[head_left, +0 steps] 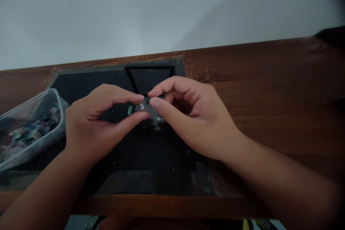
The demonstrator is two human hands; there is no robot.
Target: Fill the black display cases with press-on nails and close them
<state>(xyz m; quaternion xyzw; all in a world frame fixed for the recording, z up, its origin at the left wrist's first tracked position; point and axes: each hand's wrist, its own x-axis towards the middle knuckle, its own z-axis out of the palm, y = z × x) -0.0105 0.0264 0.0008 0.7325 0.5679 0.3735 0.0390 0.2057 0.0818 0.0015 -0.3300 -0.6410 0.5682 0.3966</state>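
Resting at the left of the wooden counter (266, 75), a clear plastic container (51, 141) is partly filled with small mixed pieces (32, 134). Beside it, the left hand (86, 125) is held over a dark mat (145, 158), and a small green piece (129, 110) is seen between its thumb and forefinger, lying below. At these fingers' tips, a small transparent piece (141, 106) is pinched. Beyond, a black frame (131, 78) is propped up. Lower, a pale blue-and-white item (159, 119) is partly hidden by the right hand (205, 115), whose fingers are curled, thumb and forefinger nearly meeting; whether the transparent piece is gripped by them cannot be told. At the far right, a dark object (332, 36) is cut off.
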